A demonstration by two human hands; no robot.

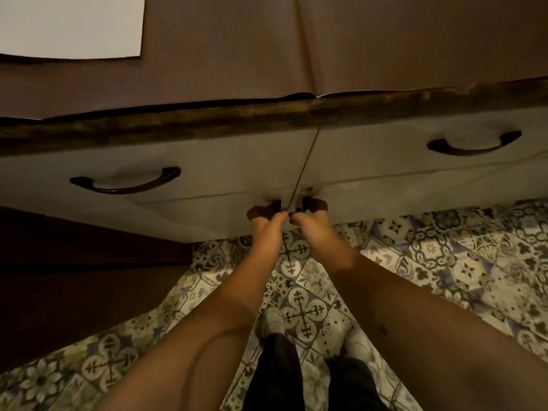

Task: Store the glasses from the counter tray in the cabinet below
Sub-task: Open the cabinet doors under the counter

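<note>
Both my arms reach down in front of the white cabinet below the counter. My left hand (267,229) has its fingers curled around the dark handle (274,206) of the left cabinet door (207,215). My right hand (314,229) grips the matching handle (308,203) of the right cabinet door (415,200). The two doors meet at a thin vertical seam between my hands and look shut. No glasses and no tray are in view.
Above the doors are two white drawers with dark curved pulls, the left pull (126,180) and the right pull (474,143). A dark wooden counter edge (267,114) overhangs them. A dark brown unit (74,277) stands at left. Patterned floor tiles (444,262) and my feet lie below.
</note>
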